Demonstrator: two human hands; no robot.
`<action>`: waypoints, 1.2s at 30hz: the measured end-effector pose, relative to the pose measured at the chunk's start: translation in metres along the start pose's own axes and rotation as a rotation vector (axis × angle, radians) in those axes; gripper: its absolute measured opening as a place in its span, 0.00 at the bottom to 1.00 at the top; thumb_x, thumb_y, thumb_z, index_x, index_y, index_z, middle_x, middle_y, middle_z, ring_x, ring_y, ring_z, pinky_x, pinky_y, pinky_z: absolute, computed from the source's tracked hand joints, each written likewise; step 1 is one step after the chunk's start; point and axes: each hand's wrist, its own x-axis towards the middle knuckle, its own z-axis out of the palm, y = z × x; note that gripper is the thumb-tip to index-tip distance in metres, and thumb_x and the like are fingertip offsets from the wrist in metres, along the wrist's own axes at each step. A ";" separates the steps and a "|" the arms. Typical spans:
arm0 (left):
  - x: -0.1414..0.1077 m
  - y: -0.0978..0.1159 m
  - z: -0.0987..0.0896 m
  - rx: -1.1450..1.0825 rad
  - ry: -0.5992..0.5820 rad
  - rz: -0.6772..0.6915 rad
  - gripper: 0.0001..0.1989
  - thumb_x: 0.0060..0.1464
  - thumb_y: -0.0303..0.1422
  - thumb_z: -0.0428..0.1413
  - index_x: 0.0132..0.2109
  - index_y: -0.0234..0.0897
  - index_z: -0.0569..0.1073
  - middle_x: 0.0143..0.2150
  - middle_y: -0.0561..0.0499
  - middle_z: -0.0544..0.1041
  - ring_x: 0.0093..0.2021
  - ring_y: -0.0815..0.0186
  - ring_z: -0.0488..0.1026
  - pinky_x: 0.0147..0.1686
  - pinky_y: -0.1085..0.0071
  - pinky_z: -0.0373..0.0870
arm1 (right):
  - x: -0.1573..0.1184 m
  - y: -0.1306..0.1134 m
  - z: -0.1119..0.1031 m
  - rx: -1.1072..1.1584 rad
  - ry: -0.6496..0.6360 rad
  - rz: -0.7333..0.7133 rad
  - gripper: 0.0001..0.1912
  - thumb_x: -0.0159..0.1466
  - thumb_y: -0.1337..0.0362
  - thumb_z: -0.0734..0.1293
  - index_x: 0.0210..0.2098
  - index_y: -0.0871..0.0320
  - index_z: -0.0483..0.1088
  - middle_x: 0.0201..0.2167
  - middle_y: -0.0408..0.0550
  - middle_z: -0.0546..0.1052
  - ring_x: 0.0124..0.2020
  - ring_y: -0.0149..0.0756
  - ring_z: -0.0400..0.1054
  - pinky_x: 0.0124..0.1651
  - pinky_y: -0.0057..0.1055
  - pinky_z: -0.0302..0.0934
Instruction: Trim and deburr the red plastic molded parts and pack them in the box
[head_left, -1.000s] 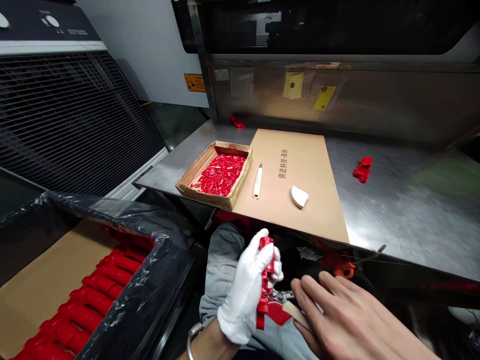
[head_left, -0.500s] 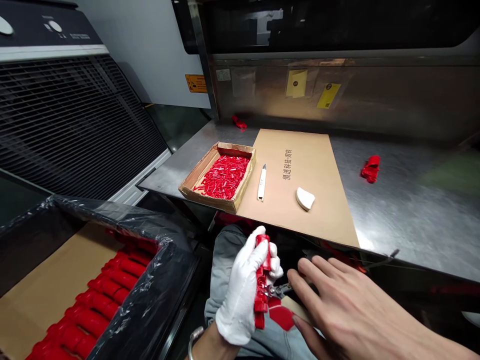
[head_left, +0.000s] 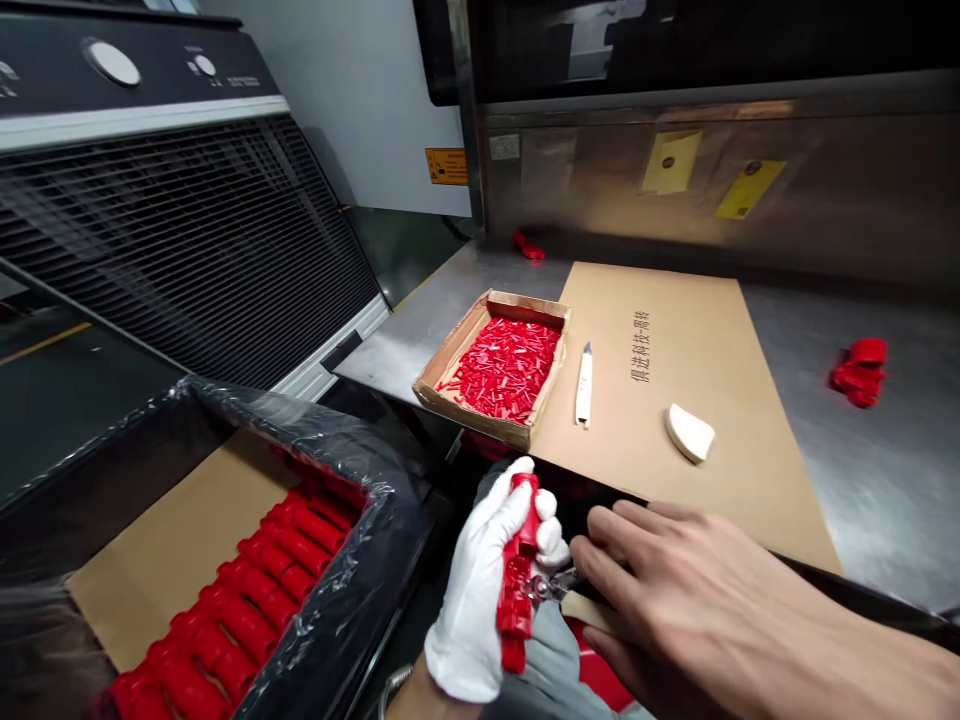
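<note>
My left hand (head_left: 480,585), in a white glove, is closed around a red moulded plastic part (head_left: 517,590) held upright above my lap. My bare right hand (head_left: 660,590) grips a pair of nippers (head_left: 551,585) with cream handles; the fingers hide much of the tool. The nippers' metal jaws are against the right side of the red part, about halfway down. Whether the blades are closed on the plastic I cannot tell.
On the metal table (head_left: 922,480) lies a cardboard sheet (head_left: 622,300) with a white-handled knife (head_left: 583,385) and a cream wedge-shaped block (head_left: 690,432). A shallow carton (head_left: 472,415) holds red scraps. Loose red pieces (head_left: 860,372) lie right. A plastic-lined bin (head_left: 360,560) of red parts stands left.
My view has turned left, so the table and bin appear further right. Both hands keep their hold, with the nippers still at the red part's side.
</note>
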 end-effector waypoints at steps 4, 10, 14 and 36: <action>-0.003 0.021 -0.002 0.026 0.042 0.112 0.11 0.61 0.32 0.56 0.50 0.36 0.70 0.34 0.52 0.67 0.27 0.75 0.64 0.28 0.78 0.64 | 0.027 0.004 -0.010 -0.029 0.024 -0.065 0.09 0.62 0.58 0.63 0.37 0.57 0.71 0.33 0.48 0.71 0.33 0.40 0.67 0.34 0.38 0.63; -0.008 0.041 -0.007 0.016 0.240 0.345 0.16 0.59 0.33 0.59 0.53 0.40 0.72 0.32 0.54 0.67 0.26 0.75 0.64 0.25 0.79 0.65 | 0.060 0.006 -0.018 -0.012 0.048 -0.160 0.11 0.63 0.60 0.61 0.39 0.58 0.72 0.34 0.50 0.72 0.35 0.43 0.68 0.34 0.41 0.61; -0.009 0.052 -0.006 0.017 0.299 0.394 0.14 0.56 0.33 0.61 0.50 0.40 0.74 0.28 0.55 0.65 0.25 0.74 0.62 0.25 0.80 0.66 | 0.078 0.012 -0.018 0.045 -0.019 -0.269 0.08 0.65 0.63 0.60 0.37 0.57 0.69 0.33 0.47 0.70 0.32 0.39 0.64 0.34 0.39 0.59; 0.107 0.171 0.054 0.901 0.170 0.674 0.25 0.50 0.28 0.61 0.56 0.34 0.69 0.29 0.53 0.73 0.24 0.71 0.66 0.27 0.74 0.63 | 0.105 0.110 -0.007 -0.081 0.144 0.364 0.22 0.71 0.52 0.53 0.32 0.59 0.69 0.33 0.51 0.71 0.26 0.35 0.67 0.24 0.30 0.39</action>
